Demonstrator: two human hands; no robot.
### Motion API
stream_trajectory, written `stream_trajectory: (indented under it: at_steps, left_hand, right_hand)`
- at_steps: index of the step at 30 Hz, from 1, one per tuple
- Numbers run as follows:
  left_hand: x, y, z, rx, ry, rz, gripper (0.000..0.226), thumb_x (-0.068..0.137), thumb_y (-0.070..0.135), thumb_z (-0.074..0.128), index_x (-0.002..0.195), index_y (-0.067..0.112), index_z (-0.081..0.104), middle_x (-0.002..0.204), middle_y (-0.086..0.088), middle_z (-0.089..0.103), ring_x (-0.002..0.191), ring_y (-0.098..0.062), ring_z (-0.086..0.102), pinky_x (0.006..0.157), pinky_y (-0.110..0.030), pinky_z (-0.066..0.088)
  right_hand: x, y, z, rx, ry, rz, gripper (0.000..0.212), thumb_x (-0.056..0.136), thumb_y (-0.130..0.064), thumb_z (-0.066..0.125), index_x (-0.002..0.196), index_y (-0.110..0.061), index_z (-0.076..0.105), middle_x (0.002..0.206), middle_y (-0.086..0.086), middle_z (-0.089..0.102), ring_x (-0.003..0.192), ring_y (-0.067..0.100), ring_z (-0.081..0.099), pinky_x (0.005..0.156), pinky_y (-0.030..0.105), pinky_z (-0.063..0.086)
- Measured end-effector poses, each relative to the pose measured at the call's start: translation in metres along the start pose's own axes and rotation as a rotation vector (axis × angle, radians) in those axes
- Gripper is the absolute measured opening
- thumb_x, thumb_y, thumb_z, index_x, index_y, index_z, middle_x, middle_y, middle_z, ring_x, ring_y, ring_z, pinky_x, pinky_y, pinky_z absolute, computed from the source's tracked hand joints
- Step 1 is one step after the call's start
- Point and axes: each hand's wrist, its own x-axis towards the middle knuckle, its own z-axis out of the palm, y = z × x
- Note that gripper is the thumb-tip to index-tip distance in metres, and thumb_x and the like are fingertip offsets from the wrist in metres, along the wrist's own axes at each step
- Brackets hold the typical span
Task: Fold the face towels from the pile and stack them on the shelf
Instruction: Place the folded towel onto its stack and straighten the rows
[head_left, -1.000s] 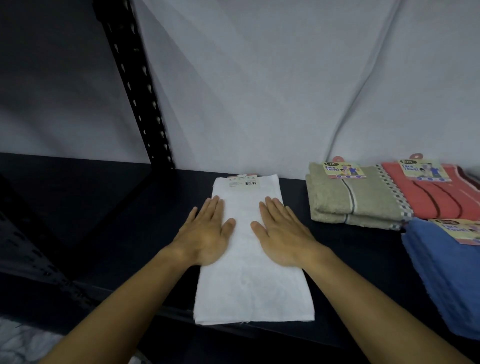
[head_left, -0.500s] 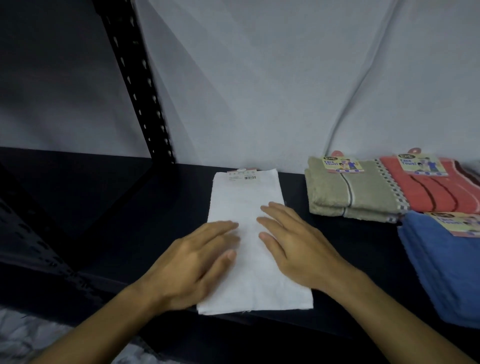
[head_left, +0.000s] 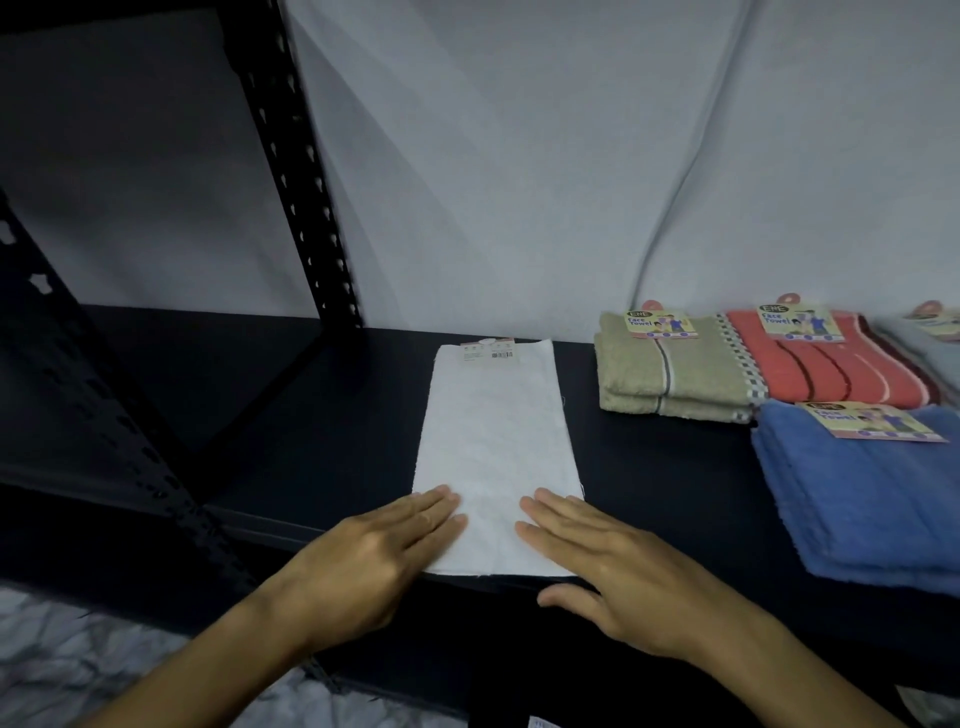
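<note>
White towel (head_left: 496, 447) lies folded long on shelf (head_left: 291, 415), near end at front edge. Both hands flat there, left hand (head_left: 363, 561), right hand (head_left: 618, 571), fingers released. Tan, red, blue towels already folded far right. Probably more folding left, pile not visible.

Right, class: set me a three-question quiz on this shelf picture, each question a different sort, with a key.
1. True or false: both hands lie flat on the near end of the white towel.
2. Multiple choice: which towel lies nearest the front edge of the shelf on the right? A beige B red C blue
3. Fill the gap: the white towel's paper label sits at its ___ end.

Key
1. True: left hand and right hand rest there, fingers straight.
2. C: the blue towel lies in front of the beige towel and red towel.
3. Far.
</note>
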Motion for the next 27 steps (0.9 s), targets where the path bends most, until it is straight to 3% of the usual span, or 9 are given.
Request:
stream_trajectory:
  at_steps: [2, 4, 7, 10, 15, 18, 20, 23, 27]
  left_hand:
    - [0.000, 0.004, -0.004, -0.038, -0.030, -0.003, 0.070, 0.067, -0.002, 0.061, 0.136, 0.007, 0.057, 0.142, -0.011, 0.055, 0.135, -0.021, 0.048, 0.100, -0.031, 0.050]
    - [0.000, 0.009, -0.010, -0.084, -0.056, -0.015, 0.077, 0.059, -0.003, 0.069, 0.135, 0.009, 0.058, 0.141, -0.009, 0.056, 0.133, -0.019, 0.050, 0.093, -0.030, 0.055]
    - [0.000, 0.016, -0.021, -0.203, -0.024, -0.067, 0.067, 0.068, 0.001, 0.066, 0.132, 0.018, 0.059, 0.135, 0.002, 0.061, 0.123, -0.010, 0.058, 0.091, -0.022, 0.053]
    - [0.000, 0.027, -0.039, -0.353, 0.001, -0.129, 0.045, 0.087, 0.014, 0.049, 0.130, 0.024, 0.058, 0.125, 0.015, 0.060, 0.105, 0.001, 0.061, 0.086, -0.002, 0.042]
    - [0.001, 0.040, -0.071, -0.563, 0.102, -0.163, 0.025, 0.098, 0.020, 0.057, 0.122, 0.027, 0.065, 0.105, 0.021, 0.065, 0.092, 0.004, 0.065, 0.076, -0.016, 0.052]
    - [0.006, 0.042, -0.092, -0.686, 0.205, -0.274, 0.015, 0.096, 0.030, 0.063, 0.109, 0.031, 0.068, 0.091, 0.016, 0.071, 0.079, -0.005, 0.069, 0.065, -0.024, 0.054]
    - [0.013, 0.038, -0.100, -0.773, 0.248, -0.404, 0.012, 0.095, 0.038, 0.062, 0.102, 0.032, 0.068, 0.086, 0.010, 0.073, 0.076, -0.012, 0.071, 0.063, -0.030, 0.056]
    - [0.034, 0.023, -0.099, -0.767, 0.284, -0.601, 0.012, 0.095, 0.037, 0.059, 0.093, 0.029, 0.067, 0.081, 0.011, 0.071, 0.071, -0.007, 0.068, 0.059, -0.023, 0.054]
    - [0.068, -0.011, -0.072, -0.614, 0.147, -0.790, 0.016, 0.099, 0.038, 0.054, 0.092, 0.028, 0.065, 0.081, 0.011, 0.067, 0.073, -0.004, 0.064, 0.060, -0.016, 0.050]
  right_hand:
    - [-0.007, 0.001, 0.003, -0.043, 0.059, -0.031, 0.051, 0.096, -0.047, 0.037, 0.138, -0.021, 0.052, 0.147, -0.006, 0.044, 0.141, 0.004, 0.028, 0.115, 0.015, 0.009]
    - [-0.014, 0.002, 0.003, 0.009, 0.104, -0.085, 0.044, 0.094, -0.034, 0.042, 0.132, -0.019, 0.058, 0.144, -0.005, 0.049, 0.139, 0.006, 0.034, 0.114, 0.016, 0.020]
    - [-0.024, 0.006, 0.001, 0.116, 0.205, -0.110, 0.044, 0.086, -0.007, 0.051, 0.128, -0.015, 0.061, 0.137, -0.003, 0.057, 0.131, 0.004, 0.046, 0.103, 0.019, 0.041]
    - [-0.034, 0.005, -0.006, 0.257, 0.301, -0.039, 0.050, 0.080, 0.004, 0.058, 0.124, -0.021, 0.059, 0.120, -0.010, 0.063, 0.103, 0.003, 0.063, 0.085, 0.015, 0.050]
    - [-0.042, -0.005, -0.038, 0.401, 0.463, -0.045, 0.039, 0.083, 0.003, 0.066, 0.116, -0.017, 0.065, 0.100, -0.016, 0.065, 0.085, -0.008, 0.062, 0.074, 0.009, 0.046]
    - [-0.039, -0.013, -0.069, 0.445, 0.506, 0.017, 0.018, 0.090, -0.039, 0.063, 0.107, -0.034, 0.064, 0.081, -0.011, 0.070, 0.066, 0.000, 0.063, 0.060, 0.014, 0.047]
    - [-0.029, -0.013, -0.082, 0.547, 0.481, 0.111, 0.032, 0.086, -0.064, 0.052, 0.102, -0.038, 0.060, 0.077, -0.005, 0.068, 0.066, 0.013, 0.064, 0.059, 0.027, 0.049]
    - [0.002, -0.005, -0.089, 0.692, 0.476, 0.242, 0.025, 0.089, -0.052, 0.055, 0.095, -0.029, 0.062, 0.084, -0.004, 0.068, 0.076, 0.015, 0.064, 0.066, 0.033, 0.050]
    - [0.058, 0.020, -0.079, 0.509, 0.336, 0.440, 0.009, 0.097, -0.032, 0.053, 0.100, -0.025, 0.059, 0.087, -0.004, 0.063, 0.078, 0.012, 0.060, 0.066, 0.027, 0.046]
